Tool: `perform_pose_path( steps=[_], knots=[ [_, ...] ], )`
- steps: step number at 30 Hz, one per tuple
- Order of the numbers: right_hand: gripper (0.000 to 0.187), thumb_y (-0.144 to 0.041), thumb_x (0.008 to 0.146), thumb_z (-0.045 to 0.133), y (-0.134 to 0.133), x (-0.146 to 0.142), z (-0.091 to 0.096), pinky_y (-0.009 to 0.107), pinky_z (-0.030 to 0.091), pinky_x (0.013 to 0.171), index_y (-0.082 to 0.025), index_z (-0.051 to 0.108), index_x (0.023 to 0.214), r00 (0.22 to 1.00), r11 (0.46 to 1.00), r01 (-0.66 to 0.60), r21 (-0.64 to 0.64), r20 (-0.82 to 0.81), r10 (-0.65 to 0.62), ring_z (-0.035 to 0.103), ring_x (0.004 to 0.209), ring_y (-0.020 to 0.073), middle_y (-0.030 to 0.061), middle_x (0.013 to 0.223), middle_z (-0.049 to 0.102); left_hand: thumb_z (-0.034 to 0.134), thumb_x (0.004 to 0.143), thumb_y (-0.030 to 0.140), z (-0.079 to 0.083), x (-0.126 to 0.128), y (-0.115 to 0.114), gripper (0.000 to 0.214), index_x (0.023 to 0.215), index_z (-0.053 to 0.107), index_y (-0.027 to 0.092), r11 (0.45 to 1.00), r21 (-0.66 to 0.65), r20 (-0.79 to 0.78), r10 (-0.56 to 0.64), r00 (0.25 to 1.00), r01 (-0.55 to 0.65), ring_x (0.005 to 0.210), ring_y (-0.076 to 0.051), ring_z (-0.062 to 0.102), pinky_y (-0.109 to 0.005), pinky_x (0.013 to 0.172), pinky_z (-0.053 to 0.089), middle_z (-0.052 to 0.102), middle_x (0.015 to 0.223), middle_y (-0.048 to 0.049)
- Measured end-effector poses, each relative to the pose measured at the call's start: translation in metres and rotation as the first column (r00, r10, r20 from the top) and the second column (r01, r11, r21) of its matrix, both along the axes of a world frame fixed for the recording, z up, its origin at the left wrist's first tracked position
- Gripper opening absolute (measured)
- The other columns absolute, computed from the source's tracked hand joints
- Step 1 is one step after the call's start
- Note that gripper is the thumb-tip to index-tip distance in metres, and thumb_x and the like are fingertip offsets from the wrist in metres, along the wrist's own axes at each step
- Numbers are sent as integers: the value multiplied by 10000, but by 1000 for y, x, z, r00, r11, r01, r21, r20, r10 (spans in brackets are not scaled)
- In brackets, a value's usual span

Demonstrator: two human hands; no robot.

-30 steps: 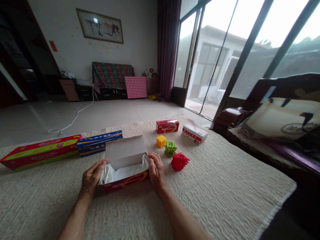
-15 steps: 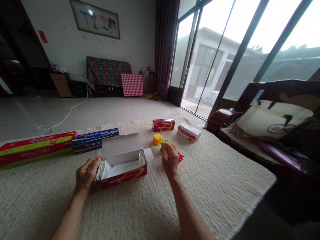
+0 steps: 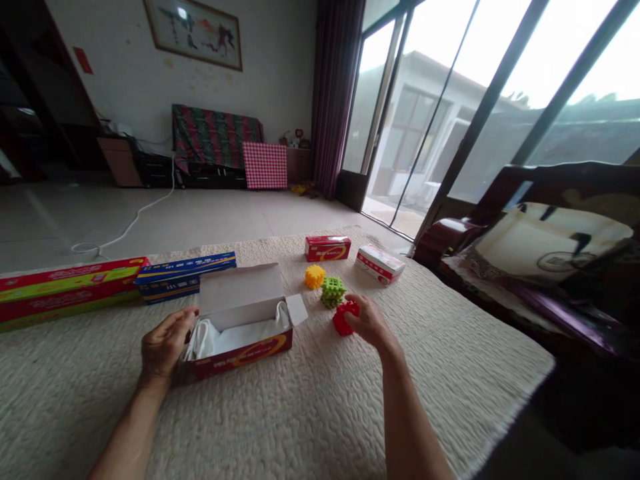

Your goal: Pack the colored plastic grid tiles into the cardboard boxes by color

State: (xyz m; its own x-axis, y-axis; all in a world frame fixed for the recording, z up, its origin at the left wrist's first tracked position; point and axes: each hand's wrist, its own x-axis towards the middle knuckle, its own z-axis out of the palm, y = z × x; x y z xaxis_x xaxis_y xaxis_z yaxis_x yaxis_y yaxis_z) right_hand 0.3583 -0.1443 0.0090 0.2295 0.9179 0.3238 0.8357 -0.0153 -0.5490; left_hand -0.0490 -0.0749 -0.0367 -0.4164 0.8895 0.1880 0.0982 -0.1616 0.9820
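My left hand (image 3: 165, 341) is closed on the left end of an open red cardboard box (image 3: 240, 357). White cloth or lining (image 3: 204, 339) lies inside it; the lid is tipped back and the right end flap sticks out. To the right of the box, my right hand (image 3: 373, 320) has its thumb and fingers around a red knobbly toy cube (image 3: 343, 319) on the quilted cover. Just behind the red cube is a green lattice-like cube (image 3: 333, 292). A yellow one (image 3: 315, 276) sits farther back and to the left.
Behind the cubes lie a small red box (image 3: 327, 249) and a white-and-red box (image 3: 380, 265). A blue box (image 3: 185, 279) and a long red-green box (image 3: 70, 287) stand at the left on the quilted cover (image 3: 450, 373). A dark wooden chair (image 3: 460, 230) is at right.
My right hand has moved right and nearer from the green cube to the red cube, and the green cube is now uncovered. My left hand stays at the box's left end.
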Motion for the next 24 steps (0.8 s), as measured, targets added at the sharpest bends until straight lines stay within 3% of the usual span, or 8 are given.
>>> perform_pose_path(
  steps=[4,11,24],
  knots=[
    [366,-122,730,556,0,3,-5,355,481,795,-190,683,1065,1000,1000,-12,13,1,12,632,879,222,103,1038,678,734,674,394,1,0,0,389,996,738,175,1000,-1,-12,2,1000,-2,809,-172,669,-198,621,523,744,961,-61],
    [272,-224,803,574,-2,7,-4,376,473,814,-175,689,1045,1000,1000,-17,3,14,17,625,893,225,117,1026,655,716,683,379,0,-2,0,391,1005,732,157,1000,13,-59,-5,998,6,794,-186,678,-214,604,535,747,958,-68],
    [189,-254,759,619,6,13,4,293,450,705,-168,684,914,996,996,-44,-73,75,49,601,770,186,80,893,662,712,691,385,-1,-2,2,352,983,731,190,1000,28,-50,-3,999,4,834,-200,690,-231,655,552,748,938,-54]
  ],
)
